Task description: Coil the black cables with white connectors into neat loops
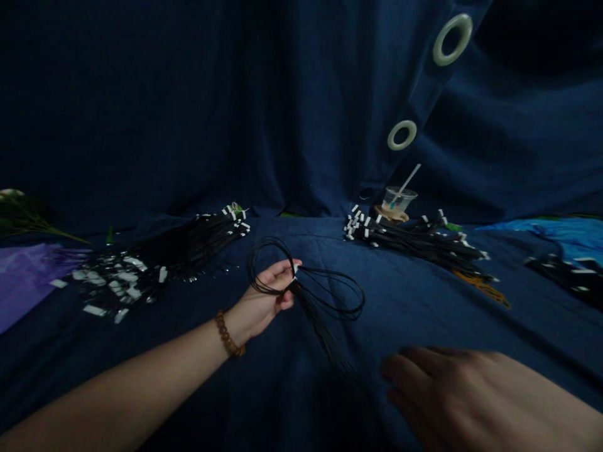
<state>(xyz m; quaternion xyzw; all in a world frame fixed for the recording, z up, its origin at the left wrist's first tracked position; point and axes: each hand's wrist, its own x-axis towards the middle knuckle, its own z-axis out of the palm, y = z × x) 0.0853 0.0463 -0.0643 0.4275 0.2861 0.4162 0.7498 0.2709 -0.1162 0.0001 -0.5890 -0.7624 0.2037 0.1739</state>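
Observation:
My left hand (273,292), with a brown bead bracelet (228,336) at the wrist, is closed on a bundle of thin black cords (332,295). The cords form a loop on either side of the fingers, and their long ends hang down to the right. A small white tab (296,270) shows at the pinched middle. My right hand (438,389) is at the lower right, apart from the bundle. Its fingers bend downward and are dark and blurred, so whether they hold anything is hidden.
Piles of black cords with white tabs lie at the left (188,245) and right (414,242). Beside the right pile are orange cords (485,290) and a clear cup with a straw (399,199). Purple sheeting (28,279) is far left, blue plastic (560,235) far right. A dark blue curtain (211,113) hangs behind.

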